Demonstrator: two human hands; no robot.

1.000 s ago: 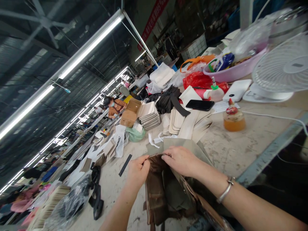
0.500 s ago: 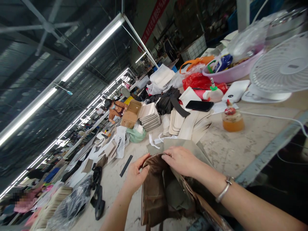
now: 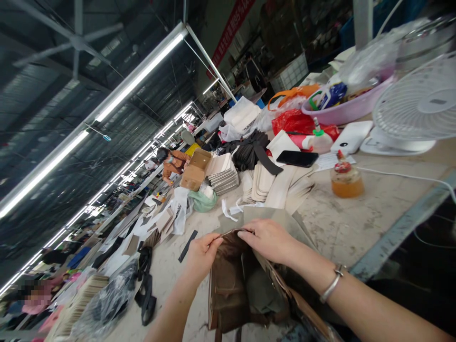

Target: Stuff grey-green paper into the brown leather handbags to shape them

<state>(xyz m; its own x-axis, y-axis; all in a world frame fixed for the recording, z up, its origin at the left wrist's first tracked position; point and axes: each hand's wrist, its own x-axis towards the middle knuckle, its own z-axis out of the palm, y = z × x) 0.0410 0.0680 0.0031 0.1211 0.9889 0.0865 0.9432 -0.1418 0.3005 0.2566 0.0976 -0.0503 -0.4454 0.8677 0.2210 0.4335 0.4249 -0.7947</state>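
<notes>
A brown bag [image 3: 230,297] is being held open at the near middle of a cluttered worktable [image 3: 335,228], its dark lining being turned toward the viewer. Its far rim is being pinched at the left between the thumb and fingers of the left hand [image 3: 202,260]. Just to the right, the same rim is being gripped by the right hand [image 3: 269,241], with the thumb being laid along the inner edge. The two hands are being held a little apart, near each other.

Behind the right hand, grey-green sheets [image 3: 276,216] are lying on the table. To the left of the left hand, a short black strip [image 3: 187,246] is lying loose. Farther right, a jar of amber liquid [image 3: 347,186] is standing well apart from the hands, with a white cord [image 3: 402,174] running beyond it.

As a judgement, the rim is being exposed to twisting or creasing if it is pulled unevenly by the two hands. Should the left pinch slip, the soft wall could be folded inward. The sheets could be dragged if the bag is pushed far, and the jar could be tipped if the bag is swung wide to the right.
</notes>
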